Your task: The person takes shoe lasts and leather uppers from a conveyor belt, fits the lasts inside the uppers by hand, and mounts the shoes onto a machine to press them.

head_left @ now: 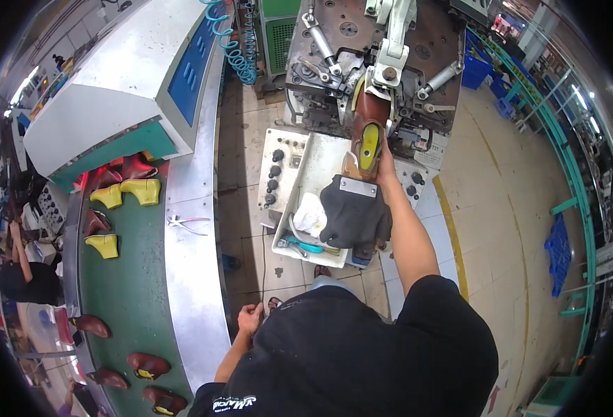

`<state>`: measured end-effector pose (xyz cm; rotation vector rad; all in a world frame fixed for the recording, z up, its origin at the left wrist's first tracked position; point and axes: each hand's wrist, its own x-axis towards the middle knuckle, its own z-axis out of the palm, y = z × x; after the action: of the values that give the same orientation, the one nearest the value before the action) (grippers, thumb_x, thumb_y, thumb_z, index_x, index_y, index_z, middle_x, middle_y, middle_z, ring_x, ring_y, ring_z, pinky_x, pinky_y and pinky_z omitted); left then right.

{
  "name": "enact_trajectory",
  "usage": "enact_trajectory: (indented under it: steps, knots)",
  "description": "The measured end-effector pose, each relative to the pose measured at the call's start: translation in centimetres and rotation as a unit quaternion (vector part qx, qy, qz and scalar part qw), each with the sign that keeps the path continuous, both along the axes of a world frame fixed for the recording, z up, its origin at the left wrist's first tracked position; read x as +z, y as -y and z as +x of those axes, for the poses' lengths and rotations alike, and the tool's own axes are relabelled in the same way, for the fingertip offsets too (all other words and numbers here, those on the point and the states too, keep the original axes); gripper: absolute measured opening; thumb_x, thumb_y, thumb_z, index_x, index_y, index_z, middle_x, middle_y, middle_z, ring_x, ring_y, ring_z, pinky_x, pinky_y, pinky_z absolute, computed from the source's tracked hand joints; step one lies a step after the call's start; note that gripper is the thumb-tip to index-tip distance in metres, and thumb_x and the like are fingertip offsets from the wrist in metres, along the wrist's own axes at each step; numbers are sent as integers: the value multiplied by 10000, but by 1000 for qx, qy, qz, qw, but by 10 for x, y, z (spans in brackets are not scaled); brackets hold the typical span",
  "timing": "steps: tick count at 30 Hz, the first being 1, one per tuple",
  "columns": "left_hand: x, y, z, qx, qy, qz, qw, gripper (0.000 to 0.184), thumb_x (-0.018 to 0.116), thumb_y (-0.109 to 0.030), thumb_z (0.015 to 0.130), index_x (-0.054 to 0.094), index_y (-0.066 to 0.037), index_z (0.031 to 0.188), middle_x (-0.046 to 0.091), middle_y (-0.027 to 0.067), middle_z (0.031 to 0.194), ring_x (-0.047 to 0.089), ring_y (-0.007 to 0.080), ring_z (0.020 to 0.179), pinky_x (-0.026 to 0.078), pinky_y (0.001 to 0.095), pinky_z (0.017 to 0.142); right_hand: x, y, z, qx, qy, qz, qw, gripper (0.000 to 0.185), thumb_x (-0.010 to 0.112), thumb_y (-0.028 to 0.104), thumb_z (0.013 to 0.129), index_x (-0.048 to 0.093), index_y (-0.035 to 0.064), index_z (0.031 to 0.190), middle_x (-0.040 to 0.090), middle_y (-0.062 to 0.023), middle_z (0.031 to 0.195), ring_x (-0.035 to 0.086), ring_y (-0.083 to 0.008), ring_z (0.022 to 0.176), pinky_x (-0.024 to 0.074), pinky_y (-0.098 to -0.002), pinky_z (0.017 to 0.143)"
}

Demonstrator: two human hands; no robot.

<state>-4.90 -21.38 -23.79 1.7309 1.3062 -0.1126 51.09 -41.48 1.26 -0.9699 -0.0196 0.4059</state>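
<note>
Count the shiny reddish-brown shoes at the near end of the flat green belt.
4: the farthest shoe, a middle-left shoe, a middle-right shoe and the nearest shoe. More may be hidden below the picture's edge.

Blk T-shirt (362, 354), short-sleeved, loose cut, soft creases across the back/shoulder area; fabric looks plain & matte. R sleeve (452, 313) wide, ends on the upper arm w/ a straight hem. White lettering (235, 403) on the L side, approx. one bold line w/ smaller print by it; too small & angled to read for sure. R arm (414, 236) bare below the sleeve, L forearm (230, 358) likewise; R hand (383, 167) & L hand (249, 320) bare too. Pale blue trousers (341, 283), only a strip showing. Dk open sandals (274, 304), details unclear.
</note>
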Motion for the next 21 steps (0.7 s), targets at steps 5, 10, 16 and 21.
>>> enact_trajectory:
  steps: [5,10,16,21]
  knots:
    - [-1,4,-7,4,-31,7,999,661,806,-532,794,689,29,1125,757,165,1031,724,249,990,542,358,898,-2,1,3,30,-2,23,999,653,579,610,971,597,60,1322,684,-104,1203,689,-235,1036,559,-394,910]
    - [12,17,-4,40,-35,8,999,671,803,-548,788,696,34,1103,753,177,1019,725,258,979,544,368,888,5,6,-2,84,5,12,996,677,509,627,995,523,108,1430,640,-78,1295,645,-215,1120,546,-376,940]
    - [-4,41,-1,48,-57,30,997,658,803,-541,789,701,38,1084,758,169,977,730,263,948,549,372,871,5,10,3,93,6,56,994,505,524,475,1045,580,67,1336,684,-82,1208,676,-222,1075,540,-379,956]
    - [-6,61,22,86,-15,17,996,650,803,-532,791,700,39,1084,759,165,982,732,258,935,551,366,867,-6,10,15,102,0,51,993,514,485,480,1057,541,90,1387,644,-82,1273,642,-219,1122,516,-391,993]
